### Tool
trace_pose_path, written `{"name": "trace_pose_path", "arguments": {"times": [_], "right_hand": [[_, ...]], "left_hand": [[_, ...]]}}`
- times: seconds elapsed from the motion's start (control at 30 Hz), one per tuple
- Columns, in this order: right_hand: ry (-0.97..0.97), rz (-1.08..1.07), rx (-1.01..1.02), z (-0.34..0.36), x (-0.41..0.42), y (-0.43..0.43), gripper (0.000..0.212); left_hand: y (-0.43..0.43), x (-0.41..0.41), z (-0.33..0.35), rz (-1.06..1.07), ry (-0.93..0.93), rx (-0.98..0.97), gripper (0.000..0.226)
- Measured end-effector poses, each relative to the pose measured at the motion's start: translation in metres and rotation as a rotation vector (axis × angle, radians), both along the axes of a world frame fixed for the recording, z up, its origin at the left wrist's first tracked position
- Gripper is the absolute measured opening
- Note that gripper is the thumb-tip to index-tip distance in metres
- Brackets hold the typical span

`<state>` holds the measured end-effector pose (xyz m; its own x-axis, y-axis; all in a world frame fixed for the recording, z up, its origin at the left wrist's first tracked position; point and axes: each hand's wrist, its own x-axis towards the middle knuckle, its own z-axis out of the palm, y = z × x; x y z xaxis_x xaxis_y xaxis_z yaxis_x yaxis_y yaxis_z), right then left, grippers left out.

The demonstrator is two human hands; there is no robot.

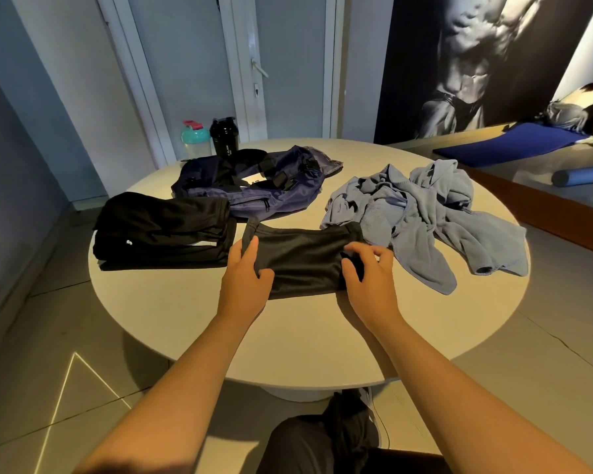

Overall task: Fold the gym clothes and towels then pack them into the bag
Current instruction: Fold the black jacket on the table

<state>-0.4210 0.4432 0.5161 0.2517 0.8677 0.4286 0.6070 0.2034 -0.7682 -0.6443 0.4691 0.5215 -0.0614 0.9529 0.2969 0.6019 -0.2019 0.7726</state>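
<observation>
A partly folded black garment (302,258) lies at the middle of the round white table (288,340). My left hand (245,275) holds its left edge, thumb on top of the cloth. My right hand (368,271) grips the bunched right end with curled fingers. A folded black garment (161,229) lies to the left. Behind them, a dark navy bag (254,183) with black straps lies slumped. Crumpled light blue towels (425,213) are heaped on the right side of the table.
A teal bottle (195,138) and a black shaker bottle (224,135) stand at the table's far edge. A bench at the right carries a blue mat (507,148) and a blue foam roller (581,176). My knee (308,446) is below the near edge.
</observation>
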Motion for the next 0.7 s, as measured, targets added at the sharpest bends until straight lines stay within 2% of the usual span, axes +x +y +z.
{"name": "trace_pose_path", "arguments": {"times": [0.1, 0.23, 0.3, 0.43, 0.57, 0.63, 0.7], "right_hand": [[-0.103, 0.035, -0.009, -0.004, 0.002, 0.002, 0.03], [-0.284, -0.006, 0.129, -0.006, -0.002, 0.004, 0.047], [-0.281, -0.033, 0.128, -0.007, -0.002, 0.003, 0.055], [-0.197, 0.033, -0.084, -0.005, 0.0, 0.006, 0.047], [-0.48, -0.044, -0.274, -0.01, -0.002, 0.012, 0.049], [-0.508, -0.081, -0.291, -0.011, -0.004, 0.013, 0.05], [-0.456, -0.097, -0.277, -0.011, -0.004, 0.011, 0.048]], "left_hand": [[-0.001, -0.002, 0.0, 0.005, 0.0, -0.003, 0.064], [-0.002, -0.003, 0.001, -0.04, -0.004, 0.035, 0.064], [-0.003, -0.003, 0.0, -0.061, -0.007, 0.048, 0.064], [-0.003, -0.001, -0.001, -0.015, 0.0, 0.027, 0.065], [-0.001, 0.001, 0.0, 0.133, 0.118, -0.039, 0.063], [0.002, 0.0, -0.001, 0.199, 0.213, -0.071, 0.059], [0.004, -0.001, -0.003, 0.236, 0.279, -0.084, 0.055]]}}
